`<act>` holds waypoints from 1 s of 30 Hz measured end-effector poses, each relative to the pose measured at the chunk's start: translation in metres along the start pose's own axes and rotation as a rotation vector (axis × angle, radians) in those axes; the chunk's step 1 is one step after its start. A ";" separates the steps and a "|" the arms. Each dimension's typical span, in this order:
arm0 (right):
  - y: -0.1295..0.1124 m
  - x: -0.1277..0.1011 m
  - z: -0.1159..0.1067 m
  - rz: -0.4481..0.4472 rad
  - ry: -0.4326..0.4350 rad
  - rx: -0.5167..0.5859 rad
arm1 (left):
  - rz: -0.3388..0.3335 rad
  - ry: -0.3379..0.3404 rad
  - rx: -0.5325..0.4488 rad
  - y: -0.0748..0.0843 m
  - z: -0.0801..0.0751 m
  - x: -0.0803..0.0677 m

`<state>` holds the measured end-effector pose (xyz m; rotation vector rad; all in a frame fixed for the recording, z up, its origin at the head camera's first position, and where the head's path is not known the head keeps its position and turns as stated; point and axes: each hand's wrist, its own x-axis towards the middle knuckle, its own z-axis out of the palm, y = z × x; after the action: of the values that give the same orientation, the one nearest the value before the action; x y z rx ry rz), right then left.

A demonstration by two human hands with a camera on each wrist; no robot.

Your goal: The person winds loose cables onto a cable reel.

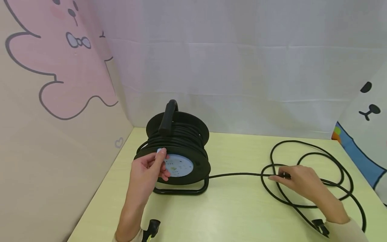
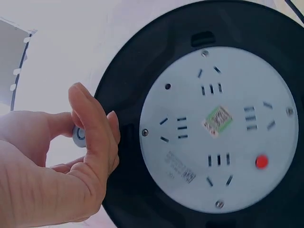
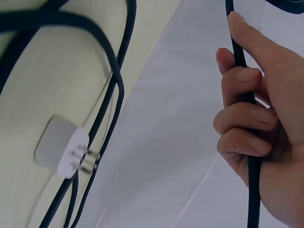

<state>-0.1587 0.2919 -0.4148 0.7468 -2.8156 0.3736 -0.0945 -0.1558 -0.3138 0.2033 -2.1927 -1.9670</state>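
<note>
A black cable reel [image 1: 201, 168] stands on its tube frame at the left of the table, cable wound round its drum. My left hand [image 1: 148, 169] pinches a small pale knob [image 2: 80, 137] at the edge of the reel's front flange. The flange's centre holds a light grey socket panel [image 2: 190, 107] with several outlets and a red button [image 2: 261, 162]. From the reel's lower right, black cable [image 1: 235, 174] runs to my right hand [image 1: 302, 183]. There my fingers curl round the cable [image 3: 254, 190], the thumb lying along it.
Loose loops of cable [image 1: 347, 174] lie on the table [image 1: 235, 208] at the right, round my right hand. A grey and white plug [image 3: 66, 147] with metal prongs rests beside them in the right wrist view. A white curtain [image 1: 235, 77] hangs behind the table.
</note>
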 end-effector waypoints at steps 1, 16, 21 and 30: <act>-0.002 0.002 0.001 -0.002 -0.010 0.012 | 0.005 -0.009 -0.004 0.000 0.003 0.000; -0.030 0.024 0.017 -0.142 0.021 0.105 | 0.057 -0.141 -0.052 -0.009 0.039 -0.004; -0.033 0.028 0.018 -0.180 0.075 0.091 | 0.038 -0.170 -0.063 -0.015 0.051 -0.006; -0.031 0.026 0.003 -0.188 0.164 0.046 | 0.006 -0.239 -0.064 -0.033 0.074 -0.011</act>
<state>-0.1654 0.2533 -0.4048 0.9361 -2.5671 0.4461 -0.1013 -0.0853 -0.3548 -0.0504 -2.2606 -2.1536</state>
